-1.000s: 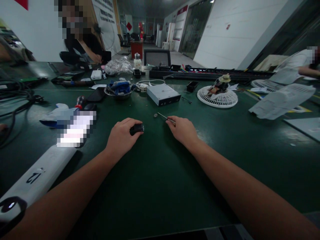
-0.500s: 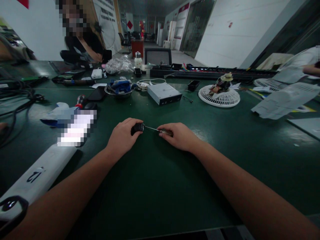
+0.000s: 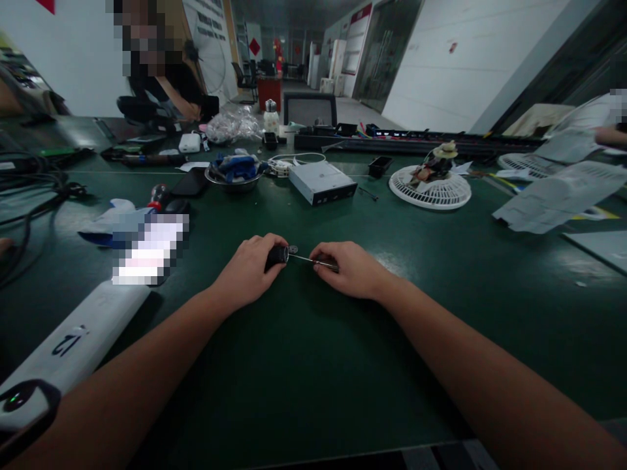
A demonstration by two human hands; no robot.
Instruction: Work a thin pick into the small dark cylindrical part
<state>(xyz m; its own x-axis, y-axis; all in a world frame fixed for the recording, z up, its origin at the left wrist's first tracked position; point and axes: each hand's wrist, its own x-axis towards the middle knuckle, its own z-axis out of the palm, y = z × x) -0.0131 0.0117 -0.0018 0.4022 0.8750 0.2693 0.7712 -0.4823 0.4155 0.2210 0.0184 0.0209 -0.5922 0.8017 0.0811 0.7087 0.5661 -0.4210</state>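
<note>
Gripping, left hand [image 3: 251,269]: black cylinder [image 3: 277,255], fingers closed around it.
Pinching, right hand [image 3: 345,269]: slim metal tool [image 3: 317,262], fingers closed, tip at cylinder's end.
Worktop [image 3: 304,365]: grey piece [image 3: 293,249] beside that end.

A dark chair [image 3: 243,83] stands left of the red desk [image 3: 269,96], a white cabinet [image 3: 336,62] right. Farther right of the desk are grey floor [image 3: 351,115], glass door [image 3: 385,62] and white wall [image 3: 455,81]

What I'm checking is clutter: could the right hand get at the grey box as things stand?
Probably yes: the grey box sits beyond the right hand with nothing visible between them, though that hand holds a thin tool.
</note>
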